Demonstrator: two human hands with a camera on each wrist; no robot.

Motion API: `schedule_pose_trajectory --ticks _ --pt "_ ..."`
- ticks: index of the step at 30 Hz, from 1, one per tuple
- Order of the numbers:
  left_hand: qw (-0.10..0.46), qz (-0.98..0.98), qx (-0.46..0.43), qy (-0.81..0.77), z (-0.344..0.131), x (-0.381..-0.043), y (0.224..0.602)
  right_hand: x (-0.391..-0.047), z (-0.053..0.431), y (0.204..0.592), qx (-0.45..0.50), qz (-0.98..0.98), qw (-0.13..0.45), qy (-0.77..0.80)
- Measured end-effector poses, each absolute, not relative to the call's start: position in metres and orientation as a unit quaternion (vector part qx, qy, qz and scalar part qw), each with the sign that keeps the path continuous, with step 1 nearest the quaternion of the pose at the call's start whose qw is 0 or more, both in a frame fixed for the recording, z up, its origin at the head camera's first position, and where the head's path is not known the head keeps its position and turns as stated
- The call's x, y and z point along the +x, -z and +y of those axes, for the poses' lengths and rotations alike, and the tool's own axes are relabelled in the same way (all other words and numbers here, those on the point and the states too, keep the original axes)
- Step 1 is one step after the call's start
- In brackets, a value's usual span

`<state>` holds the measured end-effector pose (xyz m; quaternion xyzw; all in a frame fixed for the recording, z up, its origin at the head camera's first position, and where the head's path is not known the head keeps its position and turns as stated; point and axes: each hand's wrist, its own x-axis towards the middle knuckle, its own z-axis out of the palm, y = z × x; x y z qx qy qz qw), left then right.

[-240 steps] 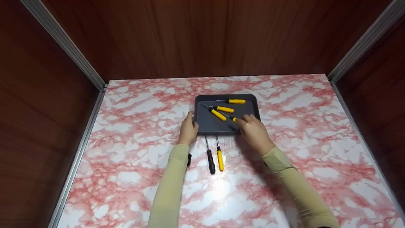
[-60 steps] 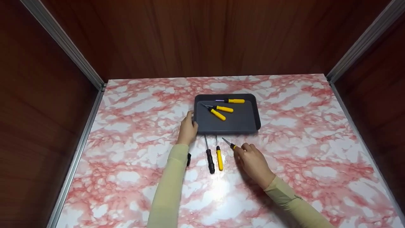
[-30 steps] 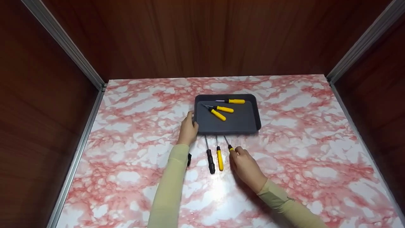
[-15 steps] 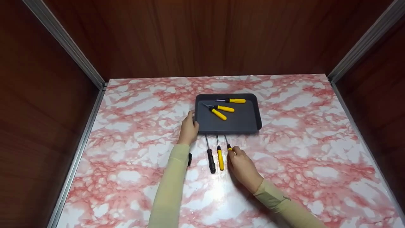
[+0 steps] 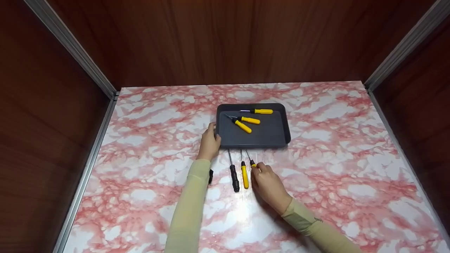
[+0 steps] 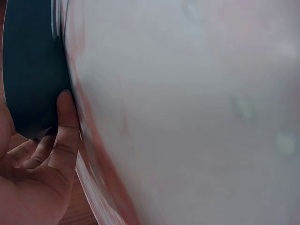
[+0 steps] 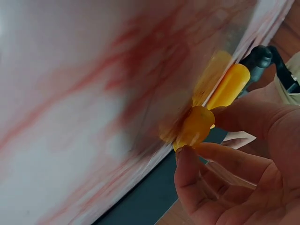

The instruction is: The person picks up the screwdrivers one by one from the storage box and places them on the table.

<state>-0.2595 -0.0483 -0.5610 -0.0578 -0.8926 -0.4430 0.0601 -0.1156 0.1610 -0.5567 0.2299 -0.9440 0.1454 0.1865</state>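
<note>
My left hand [image 5: 209, 144] grips the left side of a dark grey tray [image 5: 269, 135]; in the left wrist view its fingers [image 6: 66, 136] lie against the tray wall. Inside the tray are three yellow-handled screwdrivers, one along the back [image 5: 263, 111] and two with crossing shafts [image 5: 243, 127]. In front of the tray my right hand [image 5: 270, 184] pinches the handle of a yellow screwdriver [image 7: 196, 124], its shaft pointing at the tray. Left of it lie another yellow screwdriver [image 5: 245, 177] and a black-handled screwdriver [image 5: 234, 178], roughly side by side.
The table [image 5: 147, 168] has a red-and-white marbled top. Dark wood panels [image 5: 225, 42] rise behind it and at both sides, with metal rails at the corners. A small black object [image 5: 211, 176] shows beside the left sleeve.
My right hand has brought a yellow screwdriver out of the tray to the table in front, then shifted it left beside the other two, its tip turning left. The left hand stays on the tray.
</note>
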Motion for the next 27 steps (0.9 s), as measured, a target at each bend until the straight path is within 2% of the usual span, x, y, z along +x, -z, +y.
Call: schedule_pose_trajectory --ticks 14,27 --pt "0.062 -0.893 -0.059 0.442 -0.048 -0.260 0.560 -0.115 0.169 0.551 0.276 -0.937 0.172 -0.131" --pt "0.065 -0.890 -0.064 0.447 -0.048 -0.261 0.561 -0.111 0.182 0.545 0.351 -0.926 0.112 -0.085"
